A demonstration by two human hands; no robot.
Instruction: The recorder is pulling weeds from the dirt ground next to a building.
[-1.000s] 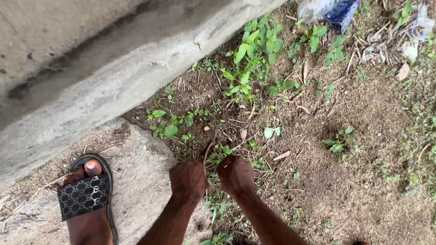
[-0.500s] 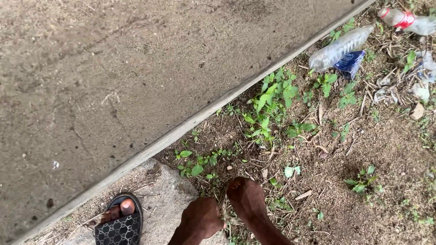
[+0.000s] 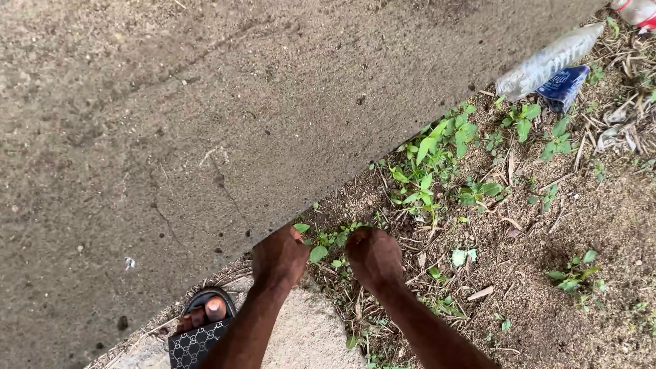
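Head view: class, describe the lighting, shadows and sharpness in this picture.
Head view: soft, even daylight, no hard shadows or glare; the weeds and concrete wall look sharp; the left hand and right hand are dark with little detail; the plastic bottle at the top right edge is slightly soft.

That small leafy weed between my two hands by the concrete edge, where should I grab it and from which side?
Probably low on the stems, right at the soil, under the leaves of the small weed. Come from above, from the open dirt side, since the concrete slab blocks the far side. The left hand and right hand already flank it; its leaves look thin and likely to tear.
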